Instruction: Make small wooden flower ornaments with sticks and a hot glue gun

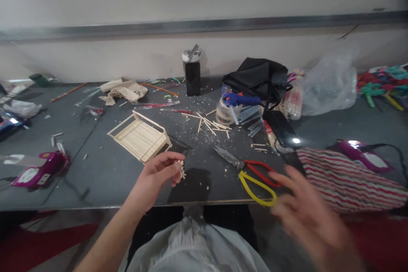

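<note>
My left hand (162,169) is closed, its thumb and fingers pinching a small bundle of short wooden sticks (182,170) above the table's front edge. Large scissors (237,162) with one red and one yellow handle lie to the right, blades pointing away to the left. At their handles is my right hand (306,204), blurred by motion, with its fingers apart; whether the fingertips touch the handles is unclear. Just beyond my left hand stands a small tray-like frame made of wooden sticks (138,136), with raised rails.
Loose wooden sticks (207,123) and scraps lie mid-table. Behind them are a blue glue gun (240,99) on a tape roll, a dark bottle (193,77) and a black bag (255,77). A lit phone (280,127), striped cloth (347,178) and purple devices (40,171) sit at the sides.
</note>
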A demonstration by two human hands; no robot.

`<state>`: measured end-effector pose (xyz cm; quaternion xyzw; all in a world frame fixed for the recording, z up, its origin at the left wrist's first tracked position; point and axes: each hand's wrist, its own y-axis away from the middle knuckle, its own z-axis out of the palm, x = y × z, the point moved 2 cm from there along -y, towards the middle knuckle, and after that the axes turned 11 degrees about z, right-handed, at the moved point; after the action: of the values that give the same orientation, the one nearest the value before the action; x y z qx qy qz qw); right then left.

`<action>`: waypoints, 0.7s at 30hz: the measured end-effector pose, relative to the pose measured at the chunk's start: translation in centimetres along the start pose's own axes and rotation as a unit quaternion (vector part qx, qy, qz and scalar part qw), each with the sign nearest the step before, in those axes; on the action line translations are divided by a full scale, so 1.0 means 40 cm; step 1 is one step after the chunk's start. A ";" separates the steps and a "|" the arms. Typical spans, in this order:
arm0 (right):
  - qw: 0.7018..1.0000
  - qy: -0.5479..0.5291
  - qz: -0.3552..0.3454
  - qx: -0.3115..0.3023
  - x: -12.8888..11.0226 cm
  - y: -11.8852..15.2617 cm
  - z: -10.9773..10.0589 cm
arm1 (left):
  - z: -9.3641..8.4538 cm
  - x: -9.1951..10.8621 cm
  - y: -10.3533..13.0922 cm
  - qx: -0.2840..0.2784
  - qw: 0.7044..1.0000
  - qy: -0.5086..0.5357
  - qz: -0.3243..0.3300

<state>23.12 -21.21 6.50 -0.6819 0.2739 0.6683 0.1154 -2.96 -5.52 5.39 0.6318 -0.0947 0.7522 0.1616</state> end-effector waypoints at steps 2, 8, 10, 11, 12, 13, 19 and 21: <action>0.989 -0.005 0.031 -0.144 0.000 -0.030 0.146 | 0.005 0.013 0.002 -0.025 1.000 -0.013 -0.005; 0.908 -0.011 0.066 -0.413 0.006 -0.123 0.428 | -0.009 0.031 0.000 -0.034 0.996 -0.085 0.009; 0.917 0.008 0.068 -0.392 0.017 -0.144 0.438 | -0.025 0.034 0.000 0.013 0.993 -0.116 0.035; 0.929 0.010 0.064 -0.365 0.023 -0.154 0.431 | -0.034 0.036 0.002 0.047 0.988 -0.135 0.054; 0.940 0.004 0.060 -0.335 0.027 -0.163 0.420 | -0.042 0.037 0.005 0.085 0.981 -0.157 0.076; 0.950 -0.005 0.057 -0.307 0.031 -0.172 0.406 | -0.050 0.038 0.010 0.122 0.972 -0.176 0.100; 0.980 -0.047 0.046 -0.187 0.038 -0.207 0.321 | -0.053 -0.007 0.051 0.166 0.960 -0.166 0.155; 0.984 -0.038 0.035 -0.172 0.040 -0.210 0.307 | -0.045 -0.024 0.062 0.162 0.967 -0.136 0.139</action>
<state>17.06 -8.23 2.22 -0.6559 0.1738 0.7344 -0.0168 -5.36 -7.32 4.29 0.7267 -0.0796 0.6794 -0.0632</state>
